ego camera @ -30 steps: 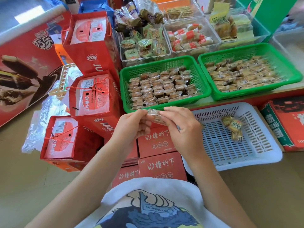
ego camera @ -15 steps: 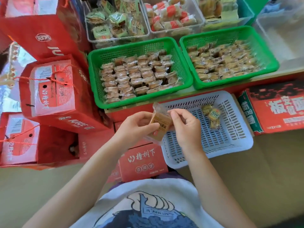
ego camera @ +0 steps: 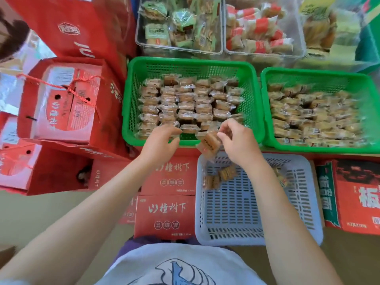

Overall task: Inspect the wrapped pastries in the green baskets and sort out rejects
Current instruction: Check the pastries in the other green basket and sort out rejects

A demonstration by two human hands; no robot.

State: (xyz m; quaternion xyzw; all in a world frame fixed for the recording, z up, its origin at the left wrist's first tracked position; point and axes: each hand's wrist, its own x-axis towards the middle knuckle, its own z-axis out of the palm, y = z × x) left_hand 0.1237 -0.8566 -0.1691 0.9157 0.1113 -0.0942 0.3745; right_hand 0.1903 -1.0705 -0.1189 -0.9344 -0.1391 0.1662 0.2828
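**Sorting pastries: one piece in hand, a few rejects set aside, two baskets still full**

My right hand [ego camera: 239, 140] pinches one wrapped pastry [ego camera: 209, 143] by its clear wrapper. The pastry hangs tilted just over the near rim of the left green basket [ego camera: 131, 103], above the far edge of the white basket [ego camera: 255, 233] that sits below it. My left hand [ego camera: 159, 138] reaches over that same near rim with its fingers loosely bent over the front row of pastries. Blur keeps me from telling whether it is gripping one or only touching.

The left green basket holds neat rows of wrapped pastries [ego camera: 185, 103], with a small bare patch at its near edge between my hands. The right green basket [ego camera: 370, 112] is heaped with more wrapped pastries, loosely piled.

The white basket holds only a few pastries [ego camera: 219, 176] near its far end, and another seems to peek out beside my right wrist. I take these to be the rejects.

I judge the job to be at an early stage: few pieces pulled out, most still to check, and the pastry in my hand not yet placed anywhere.

Around the baskets stand red cartons [ego camera: 166, 214] and clear tubs of other snacks [ego camera: 181, 23].
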